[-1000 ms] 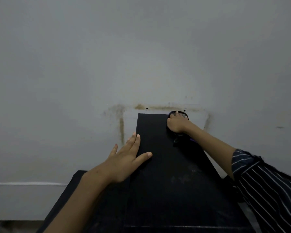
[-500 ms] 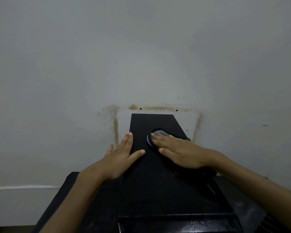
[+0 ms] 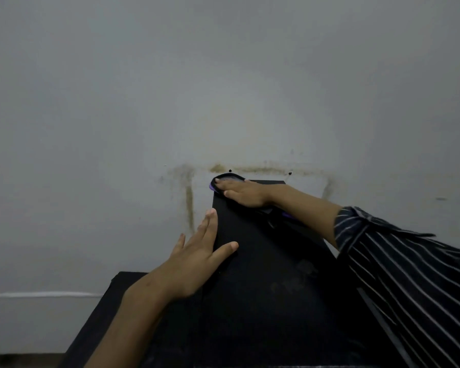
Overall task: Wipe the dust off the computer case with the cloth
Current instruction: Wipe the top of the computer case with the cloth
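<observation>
Two hands lay flat on tall black computer case top: right hand, fingers straight, pressed dark purple-edged cloth at far-left corner (by stained wall); left hand spread wide, near-left edge.

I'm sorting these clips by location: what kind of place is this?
Probably a plain indoor room, perhaps a home or office corner: a bare grey painted wall with brown stain marks, and a black computer case standing against it.
</observation>
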